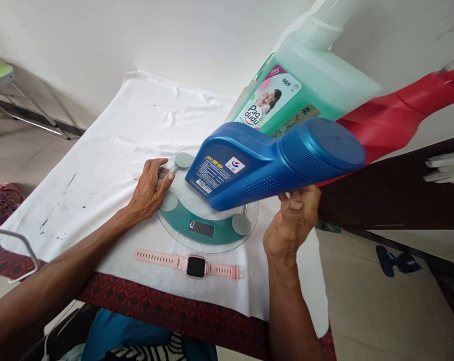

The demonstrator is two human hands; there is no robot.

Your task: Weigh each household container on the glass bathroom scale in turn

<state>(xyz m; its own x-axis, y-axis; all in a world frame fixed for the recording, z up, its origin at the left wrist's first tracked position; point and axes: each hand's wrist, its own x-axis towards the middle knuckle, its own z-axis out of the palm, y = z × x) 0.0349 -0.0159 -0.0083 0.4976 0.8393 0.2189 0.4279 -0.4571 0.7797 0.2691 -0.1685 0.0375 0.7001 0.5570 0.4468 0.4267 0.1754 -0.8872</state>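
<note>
My right hand point(292, 220) grips a blue plastic bottle point(264, 165) from below near its ribbed cap and holds it tilted above a round glass scale point(208, 228). My left hand point(150, 188) rests on the scale's left rim, fingers curled over the glass edge. The scale has a green body, grey round pads and a dark display. A pink smartwatch point(191, 264) lies flat on the white cloth point(110, 145) just in front of the scale. A pale green detergent jug point(309, 80) with a pink label stands behind the blue bottle.
A red bottle point(400, 113) lies behind the blue one at the right. The white cloth covers a table over a dark red patterned cover point(167, 311). A dark wooden piece of furniture point(392, 200) stands to the right, with slippers point(394, 260) on the floor.
</note>
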